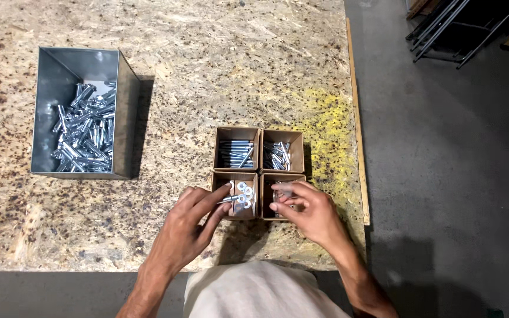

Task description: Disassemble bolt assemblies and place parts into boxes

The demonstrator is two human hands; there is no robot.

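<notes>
Bolt pinched in left hand fingertips, over near-left cardboard box holding washers. Right hand curled over near-right box, fingers closed on something small; can't tell what. Looks like the step is fitting hardware onto the bolt; next needs the two hands aligned. Far boxes hold more bolts; metal bin sits left on bench.

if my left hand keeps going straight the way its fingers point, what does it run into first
Probably the near-left cardboard box of washers: the left hand points up and right, its fingertips already at that box's edge, holding a bolt over it. Depth is hard to judge from above.
</notes>
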